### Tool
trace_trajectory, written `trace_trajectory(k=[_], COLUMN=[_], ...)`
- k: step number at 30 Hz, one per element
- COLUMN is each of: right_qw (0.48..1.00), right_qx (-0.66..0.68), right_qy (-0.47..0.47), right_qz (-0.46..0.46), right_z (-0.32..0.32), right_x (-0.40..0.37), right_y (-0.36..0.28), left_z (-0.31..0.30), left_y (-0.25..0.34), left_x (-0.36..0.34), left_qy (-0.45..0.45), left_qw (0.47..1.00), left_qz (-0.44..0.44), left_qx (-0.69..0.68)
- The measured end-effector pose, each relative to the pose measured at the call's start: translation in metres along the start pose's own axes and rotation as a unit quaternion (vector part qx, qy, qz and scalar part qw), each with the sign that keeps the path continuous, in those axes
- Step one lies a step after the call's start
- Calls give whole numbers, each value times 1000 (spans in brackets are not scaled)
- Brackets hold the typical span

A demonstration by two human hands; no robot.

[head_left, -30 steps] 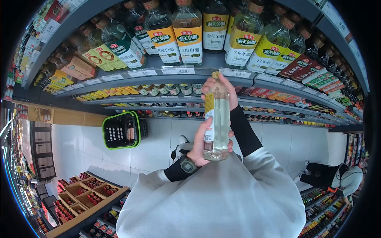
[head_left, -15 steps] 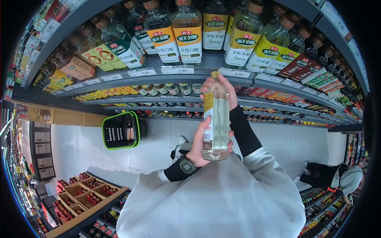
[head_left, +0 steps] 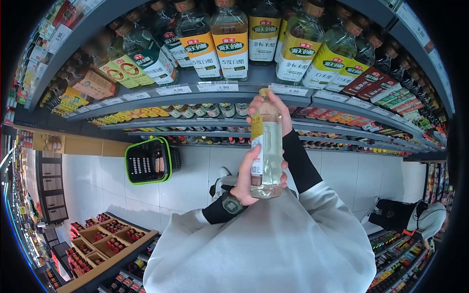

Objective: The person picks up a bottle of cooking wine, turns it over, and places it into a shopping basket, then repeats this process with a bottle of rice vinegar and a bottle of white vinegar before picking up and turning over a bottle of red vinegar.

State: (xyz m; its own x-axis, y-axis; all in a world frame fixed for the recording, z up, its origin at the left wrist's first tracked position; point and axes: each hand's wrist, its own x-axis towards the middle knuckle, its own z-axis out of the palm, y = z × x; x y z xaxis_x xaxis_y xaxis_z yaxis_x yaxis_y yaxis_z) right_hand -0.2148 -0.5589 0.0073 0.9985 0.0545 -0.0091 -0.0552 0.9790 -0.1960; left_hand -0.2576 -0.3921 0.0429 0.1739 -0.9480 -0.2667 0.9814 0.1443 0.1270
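A clear glass bottle (head_left: pixel 271 156) with a gold cap and a yellow and white label is held in front of my chest. My left hand (head_left: pixel 245 178) wraps round its lower part, thumb on the label. Round its neck and upper part is my right hand (head_left: pixel 281 110), fingers closed. The label faces left, and clear liquid shows inside the glass. Just beyond the cap runs the shelf edge with price tags (head_left: pixel 288 91). Similar bottles (head_left: pixel 299 49) with yellow and white labels stand on that shelf.
A black basket (head_left: pixel 141 163) with a green rim stands on the floor at left, a bottle inside. Lower shelves (head_left: pixel 205 122) hold more goods. A wooden display rack (head_left: pixel 105 239) is at lower left. Another person (head_left: pixel 425 219) is at the far right, by a low shelf.
The bottle has turned slightly in my hands, so more of its label shows. Both hands keep nearly the same place.
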Motion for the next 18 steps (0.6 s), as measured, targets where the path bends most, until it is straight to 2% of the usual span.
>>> trace_trajectory(k=[10,18], right_qw=[999,1000], right_qx=[-18,-5], right_qy=[-42,4], right_qz=[14,1], right_z=[-15,-4], right_x=[2,0], right_y=[-1,0], left_z=[-43,-10], left_y=[-11,0], left_x=[14,2], left_qy=[-36,-13], left_qw=[998,1000], left_qz=[32,6], left_qx=[34,18])
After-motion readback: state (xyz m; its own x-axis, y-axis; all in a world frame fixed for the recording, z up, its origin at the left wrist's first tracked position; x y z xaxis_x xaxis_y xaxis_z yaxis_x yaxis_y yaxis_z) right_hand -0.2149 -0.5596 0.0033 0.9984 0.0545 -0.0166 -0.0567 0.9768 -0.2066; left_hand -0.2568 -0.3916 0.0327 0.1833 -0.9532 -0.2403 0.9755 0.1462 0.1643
